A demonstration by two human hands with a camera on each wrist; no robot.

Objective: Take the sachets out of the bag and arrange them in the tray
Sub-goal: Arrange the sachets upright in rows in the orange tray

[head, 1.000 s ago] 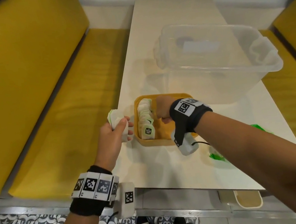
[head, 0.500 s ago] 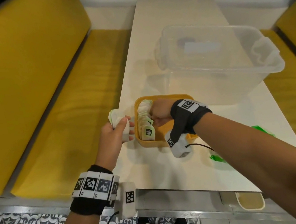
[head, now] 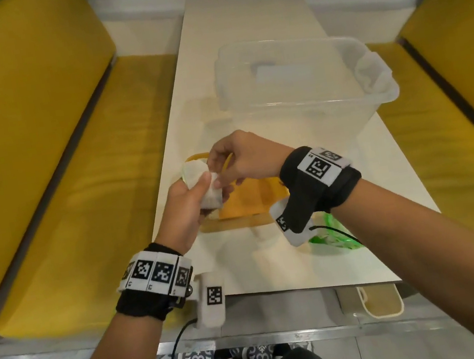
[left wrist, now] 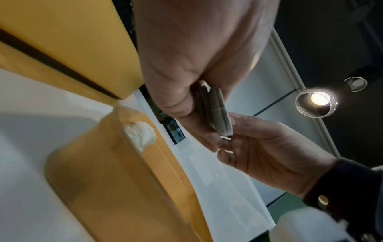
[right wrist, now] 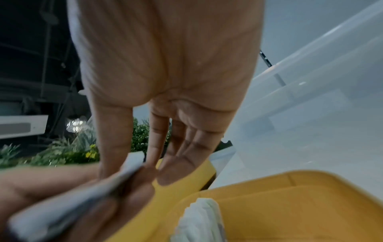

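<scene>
My left hand (head: 190, 205) grips a small stack of white sachets (head: 204, 186) over the left edge of the yellow tray (head: 251, 200). My right hand (head: 220, 163) reaches across and pinches the top of that stack between thumb and forefinger. The right wrist view shows a sachet edge (right wrist: 133, 161) between those fingers and a row of sachets (right wrist: 202, 217) standing in the tray (right wrist: 290, 204). That row (left wrist: 140, 133) also shows in the left wrist view; in the head view my hands hide it. The green bag (head: 332, 238) lies crumpled on the table, right of the tray.
A large clear plastic bin (head: 301, 82) stands just beyond the tray on the white table (head: 275, 269). Yellow benches (head: 63, 206) run along both sides. The table's near edge is close below my wrists.
My right hand has left the row in the tray and moved left to the stack. My left hand has brought the stack rightwards over the tray's edge.
</scene>
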